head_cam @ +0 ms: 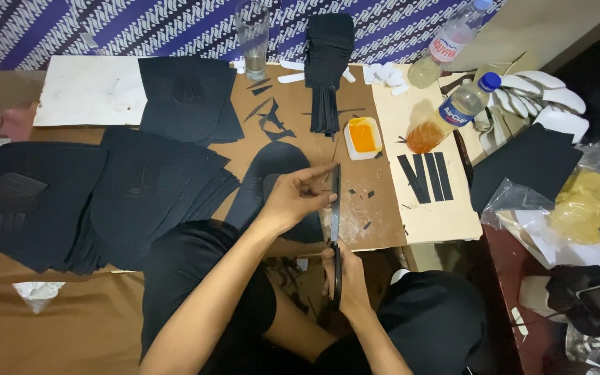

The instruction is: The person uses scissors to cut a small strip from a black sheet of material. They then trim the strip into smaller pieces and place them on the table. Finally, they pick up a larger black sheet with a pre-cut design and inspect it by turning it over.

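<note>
Left hand (298,196) pinched the top of a narrow black strip (335,201) held upright over the brown board (383,229), right hand (345,274) closed around black scissors (337,278) at the strip's lower end, orange glue tub (363,137) beyond, three cut strips (425,177) lay right.

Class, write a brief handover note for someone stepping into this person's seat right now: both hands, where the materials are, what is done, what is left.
Left hand pinches the top of a thin black strip held upright over the brown board.
Right hand grips its lower end; whether it also holds a tool I cannot tell.
Done: three black strips lie side by side on the cream sheet.
Left: stacks of black sheets lie at the left.
</note>
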